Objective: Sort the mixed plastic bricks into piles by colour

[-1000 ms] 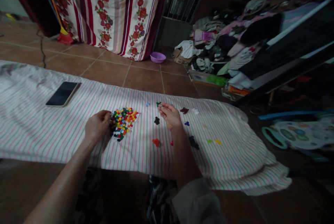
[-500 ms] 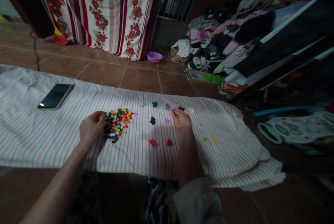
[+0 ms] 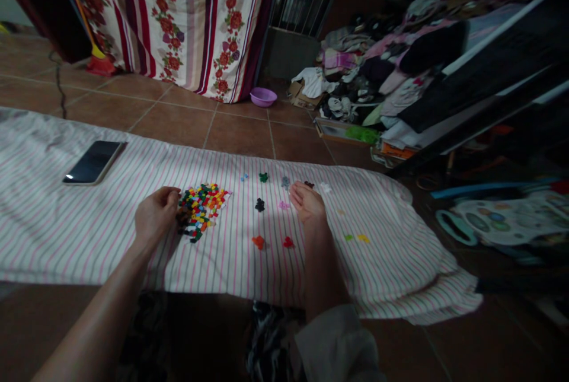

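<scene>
A mixed pile of small coloured pieces (image 3: 202, 210) lies on the striped cloth (image 3: 231, 275). My left hand (image 3: 159, 210) is at the pile's left edge, fingers pressed together; anything between them is too small to make out. To the right are small single-colour groups: dark green (image 3: 264, 177), grey (image 3: 285, 182), black (image 3: 259, 204), pink (image 3: 283, 205), orange (image 3: 258, 242), red (image 3: 288, 242), white (image 3: 326, 187) and yellow (image 3: 363, 238). Beside the grey and pink groups is my right hand (image 3: 307, 201), fingers together, their contents hidden. It partly covers the brown group (image 3: 309, 184).
A phone (image 3: 94, 162) lies on the cloth at the left. Beyond the cloth, a purple basin (image 3: 263, 96) stands on the tiled floor near a floral curtain (image 3: 191, 26). Heaped clothes (image 3: 377, 56) and a dark slanted frame (image 3: 489, 61) are at the right.
The fingers of my right hand have shifted slightly left and up near the grey group. My left hand has barely moved, and the groups look the same.
</scene>
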### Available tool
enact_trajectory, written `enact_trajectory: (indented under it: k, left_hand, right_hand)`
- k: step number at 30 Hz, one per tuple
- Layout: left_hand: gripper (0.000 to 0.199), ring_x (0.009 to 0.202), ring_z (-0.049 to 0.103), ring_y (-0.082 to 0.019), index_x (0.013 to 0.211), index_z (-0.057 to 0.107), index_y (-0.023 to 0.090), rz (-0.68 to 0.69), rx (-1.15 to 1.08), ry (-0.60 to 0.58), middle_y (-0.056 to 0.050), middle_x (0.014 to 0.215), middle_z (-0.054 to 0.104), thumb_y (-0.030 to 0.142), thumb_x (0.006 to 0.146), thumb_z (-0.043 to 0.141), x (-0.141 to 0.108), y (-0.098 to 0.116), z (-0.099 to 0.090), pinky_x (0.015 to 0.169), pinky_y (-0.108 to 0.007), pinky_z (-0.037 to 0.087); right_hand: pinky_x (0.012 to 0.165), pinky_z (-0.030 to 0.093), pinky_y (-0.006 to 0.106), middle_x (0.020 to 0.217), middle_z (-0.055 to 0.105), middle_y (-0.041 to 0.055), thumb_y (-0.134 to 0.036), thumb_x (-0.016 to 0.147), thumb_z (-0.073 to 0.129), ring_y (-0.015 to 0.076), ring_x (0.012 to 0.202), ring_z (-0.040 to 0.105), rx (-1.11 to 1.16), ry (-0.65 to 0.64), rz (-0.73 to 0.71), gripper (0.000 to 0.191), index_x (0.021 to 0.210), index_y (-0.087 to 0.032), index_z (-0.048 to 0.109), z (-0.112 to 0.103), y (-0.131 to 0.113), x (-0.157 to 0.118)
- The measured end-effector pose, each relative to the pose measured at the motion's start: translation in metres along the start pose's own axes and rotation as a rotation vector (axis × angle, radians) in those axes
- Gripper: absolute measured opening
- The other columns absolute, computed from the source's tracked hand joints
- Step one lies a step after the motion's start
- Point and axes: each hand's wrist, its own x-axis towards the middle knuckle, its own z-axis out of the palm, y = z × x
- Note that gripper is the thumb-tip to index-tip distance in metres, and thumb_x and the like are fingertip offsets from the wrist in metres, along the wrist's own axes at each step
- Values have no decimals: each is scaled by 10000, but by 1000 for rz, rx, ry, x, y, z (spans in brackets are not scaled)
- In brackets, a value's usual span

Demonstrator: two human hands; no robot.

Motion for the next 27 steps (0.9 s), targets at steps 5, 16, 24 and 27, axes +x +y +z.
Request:
enact_trajectory:
  k: [5,16,24,27]
  left_hand:
    - [378,963,670,-237,993,688,225,-11,-3,-2,-60,980,747,408,826,402,0,0,0,826,-320,478]
    - [383,977,665,-247,1018,693,234,-26,31,-5,-46,999,747,399,836,400,-2,5,-3,780,-322,469]
    - [408,948,669,-241,1032,700,229,9,100,-24,-57,990,747,409,849,383,-1,4,-2,756,-311,462]
    - [404,955,668,-249,1056,697,232,-15,138,-45,-60,992,747,395,849,392,-2,6,-3,746,-315,466]
  right_hand:
    - [661,589,228,659,666,2,-74,707,649,113,662,679,-29,34,-17,122,774,-175,630,0,2,-4]
    - [752,584,238,719,661,36,-19,741,602,127,751,689,70,-44,-3,151,792,-160,604,10,3,-8]
    - [703,547,163,724,664,5,-45,696,637,75,694,644,12,-29,-71,129,746,-163,649,15,-4,-22]
    - [658,526,171,758,683,2,-101,671,670,74,672,625,-85,-142,-154,127,780,-166,679,28,3,-35]
